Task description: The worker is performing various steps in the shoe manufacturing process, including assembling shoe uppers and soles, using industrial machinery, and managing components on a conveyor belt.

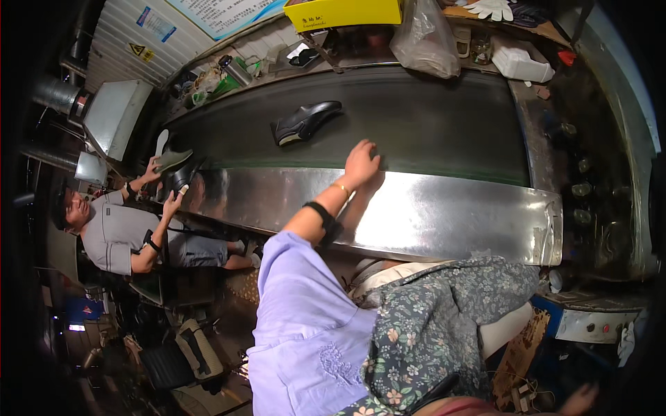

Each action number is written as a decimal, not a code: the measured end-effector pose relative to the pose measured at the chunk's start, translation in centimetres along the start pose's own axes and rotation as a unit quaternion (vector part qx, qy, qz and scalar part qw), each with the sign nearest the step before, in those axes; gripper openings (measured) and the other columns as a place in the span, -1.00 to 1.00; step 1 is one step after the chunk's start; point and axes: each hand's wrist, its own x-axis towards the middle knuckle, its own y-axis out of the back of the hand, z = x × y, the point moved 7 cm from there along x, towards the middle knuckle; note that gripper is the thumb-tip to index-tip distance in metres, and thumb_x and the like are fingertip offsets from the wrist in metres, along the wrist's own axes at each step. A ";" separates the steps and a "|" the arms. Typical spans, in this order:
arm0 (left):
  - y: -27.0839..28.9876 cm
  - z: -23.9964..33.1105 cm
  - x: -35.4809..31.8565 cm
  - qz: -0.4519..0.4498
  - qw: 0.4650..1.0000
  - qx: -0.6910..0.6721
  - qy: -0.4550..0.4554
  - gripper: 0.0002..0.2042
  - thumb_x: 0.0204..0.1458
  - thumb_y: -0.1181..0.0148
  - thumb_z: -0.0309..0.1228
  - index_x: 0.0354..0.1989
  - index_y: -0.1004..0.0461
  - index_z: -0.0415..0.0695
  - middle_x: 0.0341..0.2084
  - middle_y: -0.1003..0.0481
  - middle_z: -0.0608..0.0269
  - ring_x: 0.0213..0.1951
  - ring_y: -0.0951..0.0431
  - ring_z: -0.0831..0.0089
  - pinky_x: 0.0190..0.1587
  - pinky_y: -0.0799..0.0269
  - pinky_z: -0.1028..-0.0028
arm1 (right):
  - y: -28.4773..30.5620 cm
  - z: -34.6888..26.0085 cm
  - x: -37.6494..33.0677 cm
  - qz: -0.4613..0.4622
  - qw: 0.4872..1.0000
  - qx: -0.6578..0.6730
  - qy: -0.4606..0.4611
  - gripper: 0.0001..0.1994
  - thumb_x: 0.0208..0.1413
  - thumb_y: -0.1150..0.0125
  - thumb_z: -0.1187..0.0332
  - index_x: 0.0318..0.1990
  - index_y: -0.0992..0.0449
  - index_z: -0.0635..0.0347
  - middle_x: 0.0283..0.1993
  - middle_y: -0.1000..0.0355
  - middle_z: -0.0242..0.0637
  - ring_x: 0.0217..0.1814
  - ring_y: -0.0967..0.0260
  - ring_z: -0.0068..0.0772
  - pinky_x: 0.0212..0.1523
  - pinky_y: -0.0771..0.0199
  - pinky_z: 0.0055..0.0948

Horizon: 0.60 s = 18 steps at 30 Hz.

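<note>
One hand in view: your left hand, fingers curled together on the belt edge, frame centre. Black shoe lies just upper left, untouched. Moving belt could catch your fingertips. Right hand unseen.

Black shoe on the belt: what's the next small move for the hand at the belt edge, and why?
Probably reach forward and left to the black shoe. The left hand rests at the conveyor belt edge, apparently empty, and the shoe lies alone beyond it, untouched.

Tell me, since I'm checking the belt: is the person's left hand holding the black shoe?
No. The left hand rests at the belt's near edge, apart from the black shoe, which lies alone farther up.
</note>
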 end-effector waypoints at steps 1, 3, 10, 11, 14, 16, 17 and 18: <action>0.0 -0.2 1.9 -0.004 0.999 0.042 -0.031 -0.56 -0.01 -0.21 -0.33 0.08 -0.44 -0.20 0.25 -0.26 -0.08 0.31 -0.21 0.06 0.31 -0.18 0.23 | -2.6 -5.4 -1.4 -0.026 0.983 0.149 0.107 -0.69 0.19 -0.14 0.44 0.06 -0.44 0.39 0.02 -0.44 0.09 0.08 -0.39 0.05 0.16 -0.34 -0.19; -0.2 -1.4 5.7 -0.035 0.991 0.124 -0.025 -0.50 -0.01 -0.20 -0.33 0.15 -0.38 -0.18 0.31 -0.16 -0.07 0.36 -0.10 0.03 0.35 -0.11 0.22 | -6.1 -15.6 -6.8 0.089 0.904 0.299 0.291 -0.70 0.19 -0.15 0.51 0.06 -0.41 0.39 0.00 -0.42 0.00 0.05 -0.39 -0.10 0.13 -0.35 -0.30; 2.6 -7.1 14.9 -0.087 0.933 0.344 0.056 -0.41 0.03 -0.12 -0.31 0.30 -0.23 -0.10 0.42 0.02 0.03 0.44 0.08 0.04 0.39 0.01 0.14 | -19.8 -28.6 -20.3 -0.196 0.945 0.230 0.123 -0.63 0.40 0.19 0.30 0.26 -0.26 0.27 0.26 -0.31 -0.10 0.29 -0.27 -0.21 0.28 -0.27 -0.33; 3.2 -7.5 15.5 -0.079 0.934 0.341 0.065 -0.40 0.04 -0.13 -0.27 0.31 -0.22 -0.10 0.41 0.00 0.05 0.44 0.09 0.05 0.39 0.02 0.14 | -19.5 -29.4 -21.3 -0.165 0.948 0.226 0.154 -0.62 0.40 0.20 0.31 0.27 -0.25 0.26 0.27 -0.30 -0.10 0.30 -0.26 -0.22 0.29 -0.26 -0.33; 3.5 -8.3 16.2 -0.154 0.899 0.399 0.094 -0.41 0.11 -0.10 -0.06 0.28 -0.27 -0.10 0.33 -0.19 0.10 0.32 -0.17 0.12 0.25 -0.17 0.21 | -19.0 -30.0 -22.7 -0.106 0.948 0.215 0.207 -0.62 0.40 0.23 0.33 0.30 -0.22 0.24 0.29 -0.28 -0.12 0.33 -0.24 -0.25 0.30 -0.26 -0.35; 3.2 -7.4 16.1 -0.193 0.900 0.386 0.065 -0.47 0.13 -0.09 -0.08 0.22 -0.33 -0.10 0.25 -0.27 0.12 0.27 -0.23 0.16 0.17 -0.21 0.21 | -19.5 -29.6 -22.9 -0.090 0.954 0.180 0.223 -0.62 0.41 0.24 0.34 0.30 -0.22 0.23 0.30 -0.27 -0.12 0.34 -0.23 -0.23 0.30 -0.27 -0.33; 2.7 -7.1 15.6 -0.236 0.889 0.390 0.044 -0.52 0.14 -0.08 -0.09 0.17 -0.40 -0.09 0.18 -0.35 0.13 0.22 -0.28 0.20 0.10 -0.26 0.22 | -19.9 -29.2 -22.8 -0.082 0.957 0.157 0.229 -0.62 0.41 0.24 0.35 0.30 -0.23 0.23 0.31 -0.26 -0.11 0.34 -0.23 -0.20 0.30 -0.27 -0.31; 2.5 -6.8 15.1 -0.244 0.887 0.390 0.041 -0.60 0.10 -0.12 -0.15 0.05 -0.48 -0.09 0.05 -0.44 0.16 0.17 -0.32 0.25 0.06 -0.25 0.21 | -20.3 -28.8 -22.8 -0.065 0.963 0.110 0.238 -0.62 0.40 0.24 0.37 0.29 -0.25 0.23 0.32 -0.24 -0.09 0.36 -0.22 -0.15 0.30 -0.29 -0.27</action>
